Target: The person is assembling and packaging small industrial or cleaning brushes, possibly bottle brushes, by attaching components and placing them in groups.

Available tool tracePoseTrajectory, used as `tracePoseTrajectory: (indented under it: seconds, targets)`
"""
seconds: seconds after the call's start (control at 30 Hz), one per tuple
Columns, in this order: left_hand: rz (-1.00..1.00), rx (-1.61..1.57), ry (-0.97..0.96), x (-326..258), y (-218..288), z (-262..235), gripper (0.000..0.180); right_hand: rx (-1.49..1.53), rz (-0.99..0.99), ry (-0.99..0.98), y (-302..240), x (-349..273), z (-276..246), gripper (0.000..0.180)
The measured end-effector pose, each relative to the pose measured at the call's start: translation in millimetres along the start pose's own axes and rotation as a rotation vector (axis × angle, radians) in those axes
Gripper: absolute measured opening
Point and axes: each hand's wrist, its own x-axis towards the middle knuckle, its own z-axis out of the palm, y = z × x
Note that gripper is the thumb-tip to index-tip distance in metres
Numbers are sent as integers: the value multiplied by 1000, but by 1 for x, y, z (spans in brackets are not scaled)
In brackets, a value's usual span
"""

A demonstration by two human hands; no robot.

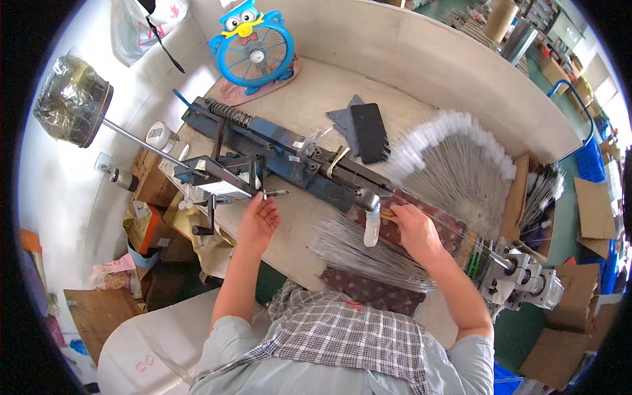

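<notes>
My left hand (259, 222) is at the near side of a long dark metal bench machine (289, 155). Its fingers curl with thumb and forefinger at a small metal part (277, 193), and what they pinch is too small to make out. In my right hand (417, 230), closed fingers grip a short yellow-brown stick (388, 214). Just left of it hangs the white-wrapped lever handle (372, 227) of the machine. Below lies a bundle of thin metal wires (368, 253) on a dotted dark cloth (375, 294).
Behind my right hand spreads a fan of white-tipped wire brushes (461, 164). A black tray (370, 133) and a blue toy-shaped fan (255, 52) stand farther back. A metal clamp device (520, 282) is at the right; a crank handle (204, 230) projects at the left.
</notes>
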Motion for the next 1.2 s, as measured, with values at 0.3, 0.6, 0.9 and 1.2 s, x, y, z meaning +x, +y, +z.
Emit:
tracePoseTrajectory:
  seconds: [0.3, 0.6, 0.9, 1.2]
  targets:
    - [3, -314, 96, 10, -15, 11, 11, -85, 18, -125, -25, -17, -37, 27]
    - [193, 185, -361, -54, -73, 80, 9, -117, -119, 236, -25, -8, -87, 19]
    - [15, 273, -564, -71, -110, 196, 10, 182, 233, 191, -8, -36, -101, 19]
    - [42, 353, -564, -69, -126, 207, 13, 673, 467, 83, 6, -46, -106, 22]
